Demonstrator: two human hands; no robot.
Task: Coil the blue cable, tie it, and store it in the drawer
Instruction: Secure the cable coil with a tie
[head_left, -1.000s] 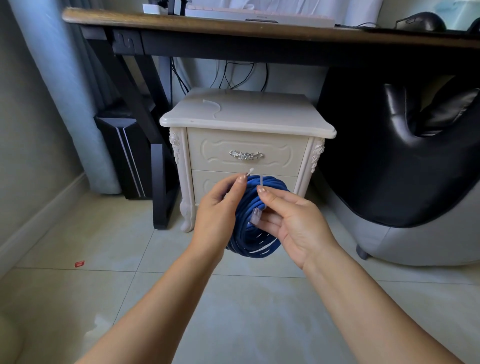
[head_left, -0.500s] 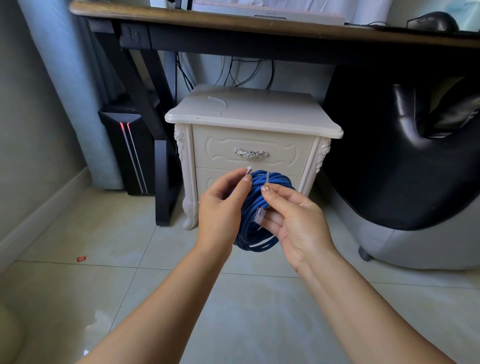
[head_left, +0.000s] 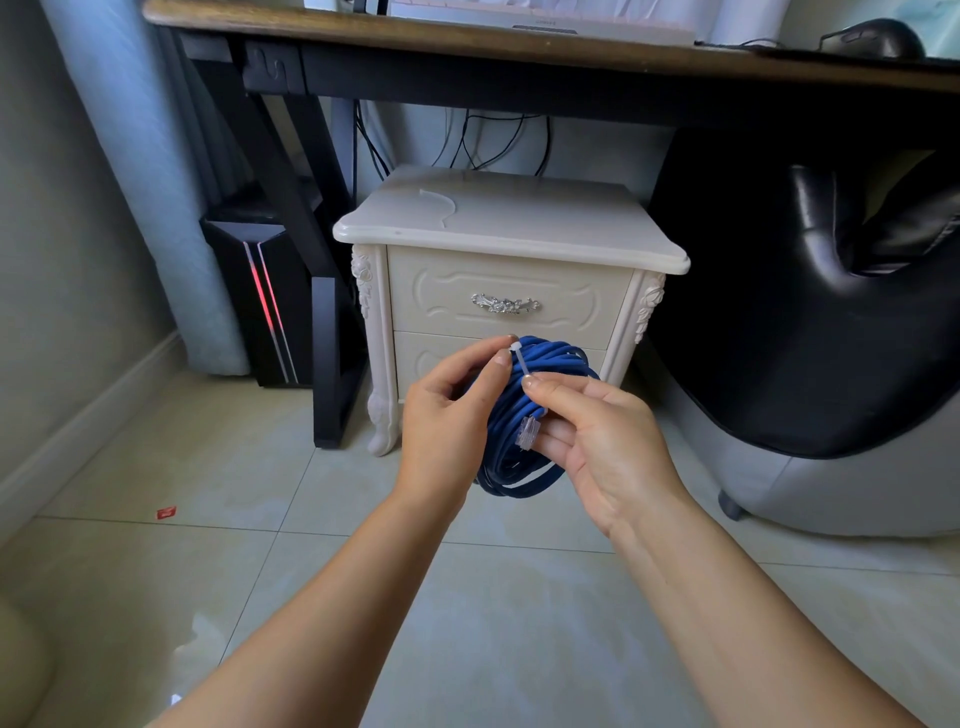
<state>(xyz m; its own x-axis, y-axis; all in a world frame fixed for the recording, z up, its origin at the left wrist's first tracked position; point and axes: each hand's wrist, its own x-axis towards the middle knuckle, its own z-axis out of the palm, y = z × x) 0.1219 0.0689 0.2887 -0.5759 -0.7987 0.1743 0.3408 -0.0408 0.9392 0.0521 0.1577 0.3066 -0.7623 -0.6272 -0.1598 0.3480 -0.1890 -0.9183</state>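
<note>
The blue cable (head_left: 563, 364) is held as a finished coil in mid-air, near the front of the nightstand (head_left: 509, 228) and just before its lower drawer front. Over the last second the white tie (head_left: 522, 361) has been brought down. Its two ends, earlier held pointing up and apart above the coil, are now drawn into one short strip laid across the top of the bundle.

The head end is pinched between thumb and forefinger of the left hand (head_left: 447, 410). The tail is pinched by the fingertips of the right hand (head_left: 602, 441), whose lower fingers are curled round the coil and the clear plug (head_left: 527, 431). Whether the tail has been fed through the head cannot be made out, though it appears so.

Tying is judged nearly done, with tightening left. The upper drawer (head_left: 447, 296) is seen closed, so storing has not been started.
</note>
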